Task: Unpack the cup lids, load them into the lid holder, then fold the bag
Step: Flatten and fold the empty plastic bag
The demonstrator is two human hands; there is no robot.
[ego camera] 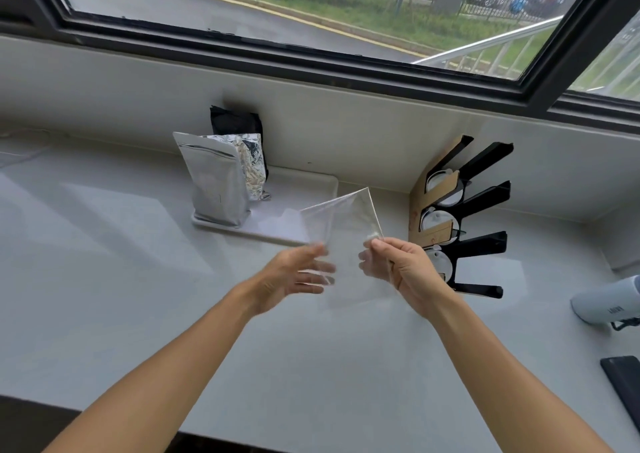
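My right hand (398, 265) pinches the clear bag (343, 230) above the desk (138, 279); left hand (298, 272) spread, blurred. Lids (438, 222) sit in the holder (464, 217). The slick film could slip, spoiling the fold.

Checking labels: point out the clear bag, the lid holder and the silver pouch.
clear bag (341, 220), head view, upper flat panel.
lid holder (485, 196), head view, black prong.
silver pouch (216, 182), head view, front face.

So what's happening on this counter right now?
A person holds an empty clear plastic bag above the counter. The right hand pinches one edge; the left hand, motion-blurred, is at the other side. White cup lids already sit in the lid holder, so folding appears to be the step under way.
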